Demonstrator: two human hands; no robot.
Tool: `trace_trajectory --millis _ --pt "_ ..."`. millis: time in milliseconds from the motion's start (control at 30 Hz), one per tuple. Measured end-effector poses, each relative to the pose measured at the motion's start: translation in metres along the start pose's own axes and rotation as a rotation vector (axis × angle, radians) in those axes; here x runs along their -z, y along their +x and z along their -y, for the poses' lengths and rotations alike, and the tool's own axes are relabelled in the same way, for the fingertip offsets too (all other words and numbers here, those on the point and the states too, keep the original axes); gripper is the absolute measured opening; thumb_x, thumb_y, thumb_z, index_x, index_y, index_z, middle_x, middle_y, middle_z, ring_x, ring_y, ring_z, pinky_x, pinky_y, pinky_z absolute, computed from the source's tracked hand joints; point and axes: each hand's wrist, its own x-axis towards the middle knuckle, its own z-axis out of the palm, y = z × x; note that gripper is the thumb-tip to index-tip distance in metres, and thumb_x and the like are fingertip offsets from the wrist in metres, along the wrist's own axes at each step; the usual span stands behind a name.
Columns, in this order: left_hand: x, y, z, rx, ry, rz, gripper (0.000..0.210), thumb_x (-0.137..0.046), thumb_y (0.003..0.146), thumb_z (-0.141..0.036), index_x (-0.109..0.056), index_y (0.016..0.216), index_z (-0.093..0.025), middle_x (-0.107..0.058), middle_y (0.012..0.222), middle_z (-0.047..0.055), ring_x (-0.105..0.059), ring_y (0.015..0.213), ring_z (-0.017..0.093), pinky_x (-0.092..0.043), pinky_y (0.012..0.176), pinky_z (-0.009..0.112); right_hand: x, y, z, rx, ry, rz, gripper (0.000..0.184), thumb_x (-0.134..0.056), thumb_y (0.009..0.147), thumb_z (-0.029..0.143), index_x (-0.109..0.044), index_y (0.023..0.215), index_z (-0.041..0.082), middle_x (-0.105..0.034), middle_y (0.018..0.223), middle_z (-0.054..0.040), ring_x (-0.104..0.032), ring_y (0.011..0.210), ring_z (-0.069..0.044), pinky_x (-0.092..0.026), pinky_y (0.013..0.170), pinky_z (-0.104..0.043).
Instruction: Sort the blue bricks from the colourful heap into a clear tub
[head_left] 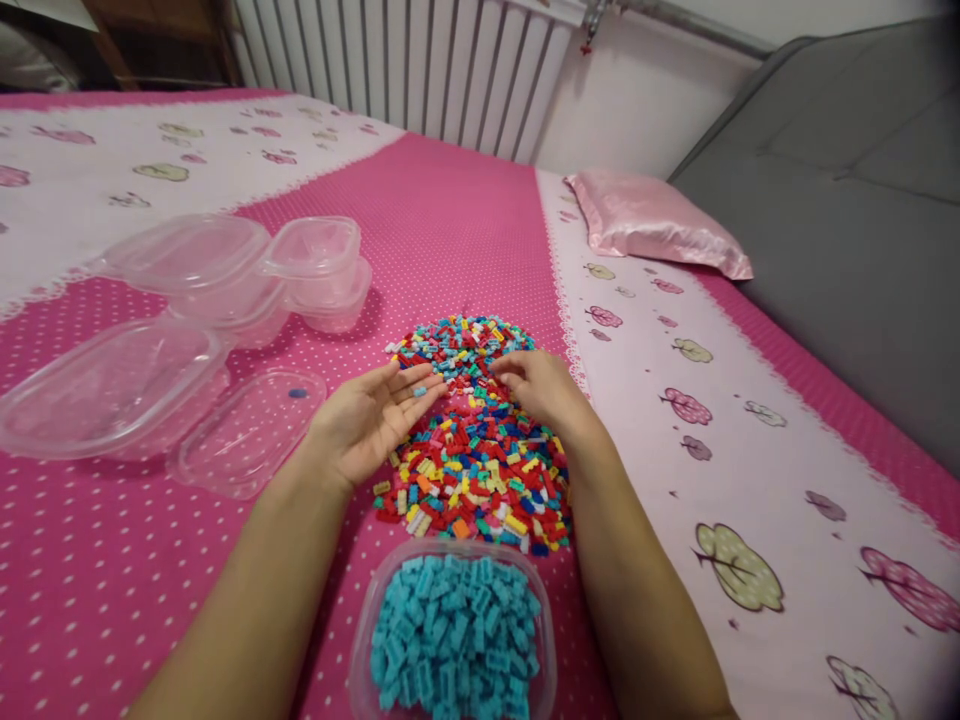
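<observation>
My left hand (379, 415) is held palm up with its fingers stretched out, and a small light-blue toy brick (420, 391) rests on them. Opposite it, my right hand (538, 382) reaches over the right side of a pile of mixed toy bricks (487, 470). Its fingers are curled together near the bricks; whatever is between them I cannot make out. The pile holds red, yellow, blue, green and white pieces. Close to me, between my forearms, stands a clear plastic container (361, 640) filled with light-blue bricks (457, 635).
Left of the pile are stacked clear containers (217, 260), two smaller ones (319, 250) and a long one (112, 385). A clear lid (247, 430) with a blue mark lies flat. A pink pillow (656, 220) and grey headboard (840, 180) border the pink bedspread (465, 220).
</observation>
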Motion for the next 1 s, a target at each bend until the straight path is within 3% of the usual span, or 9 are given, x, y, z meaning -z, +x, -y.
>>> trace_trajectory --millis 167,367,433,600,800,1000 --pt "0.002 0.002 0.000 -0.035 -0.017 -0.015 0.023 -0.041 0.089 -0.013 -0.061 0.100 -0.010 -0.067 0.102 0.017 -0.066 0.104 0.024 -0.057 0.090 0.030 -0.005 -0.001 0.002 0.040 -0.233 0.132 0.031 -0.051 0.080 0.007 -0.074 0.093 0.022 -0.073 0.103 -0.0060 -0.065 0.100 -0.022 -0.048 0.088 -0.034" --pt "0.004 0.004 0.000 -0.054 -0.010 -0.001 0.020 -0.042 0.088 -0.014 -0.062 0.090 -0.010 -0.067 0.103 0.018 -0.066 0.104 0.025 -0.057 0.090 0.030 0.011 -0.007 0.004 -0.075 -0.224 0.268 0.029 -0.049 0.076 0.006 -0.073 0.076 0.023 -0.073 0.081 -0.0020 -0.066 0.074 -0.018 -0.046 0.067 -0.027" --pt "0.004 0.004 0.000 -0.055 -0.006 -0.007 0.020 -0.043 0.088 -0.014 -0.062 0.090 -0.011 -0.066 0.104 0.018 -0.066 0.105 0.025 -0.057 0.090 0.031 0.018 -0.008 0.002 -0.076 -0.166 0.236 0.028 -0.049 0.076 0.007 -0.073 0.075 0.022 -0.072 0.075 -0.0010 -0.064 0.067 -0.016 -0.046 0.064 -0.026" --pt "0.003 0.003 -0.001 -0.060 -0.021 -0.019 0.020 -0.042 0.087 -0.012 -0.062 0.086 -0.012 -0.067 0.101 0.016 -0.065 0.105 0.025 -0.059 0.087 0.031 0.023 -0.004 -0.008 -0.157 -0.130 -0.071 0.027 -0.049 0.079 0.012 -0.074 0.084 0.021 -0.073 0.080 -0.0039 -0.065 0.072 -0.018 -0.048 0.070 -0.030" --pt "0.002 0.001 -0.002 -0.041 -0.035 -0.022 0.023 -0.040 0.088 -0.010 -0.062 0.083 -0.008 -0.066 0.102 0.019 -0.065 0.105 0.027 -0.061 0.080 0.027 0.015 0.000 -0.012 -0.199 -0.163 -0.005 0.029 -0.050 0.079 0.009 -0.075 0.087 0.021 -0.074 0.089 -0.0051 -0.067 0.083 -0.018 -0.049 0.076 -0.029" --pt "0.001 -0.002 -0.004 -0.034 -0.057 0.001 0.025 -0.039 0.090 -0.009 -0.060 0.078 -0.007 -0.065 0.105 0.019 -0.062 0.110 0.030 -0.061 0.078 0.028 0.013 -0.001 -0.005 -0.223 -0.220 0.038 0.016 -0.065 0.076 0.022 -0.074 0.090 0.022 -0.073 0.088 -0.0027 -0.066 0.082 -0.017 -0.047 0.071 -0.024"
